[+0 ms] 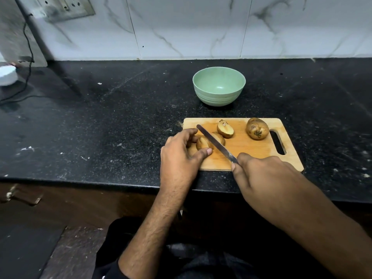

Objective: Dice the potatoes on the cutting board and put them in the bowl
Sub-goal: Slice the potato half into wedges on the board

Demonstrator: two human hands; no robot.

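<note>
Black speckled countertop filled most of the view, white marble-look tiled wall behind it with a socket plate top left. Wooden cutting board sat near the counter's front edge, handle slot on its right end. Green bowl stood on the counter just behind the board, apart from it, nothing visible inside. Three potato items on the board: whole potato with brown, blotchy skin near the right end beside the slot, untouched; half potato at centre rear, pale cut face tilted up; partly cut potato at the left end, skin on, pale cut surface showing along the blade. Left hand held that potato, fingers curled over its far side, thumb pressed against its near side. Right hand gripped the knife handle, fingers wrapped around it so the handle was hidden. Blade ran diagonally up-left from that hand, across the top of the held potato, between the left-hand fingertips and the thumb; tip reached past the potato, just beside the left hand's fingers. Half potato lay just right of the blade, not touching. Far left: white round object and a black cable along the wall, well apart from the board.
</note>
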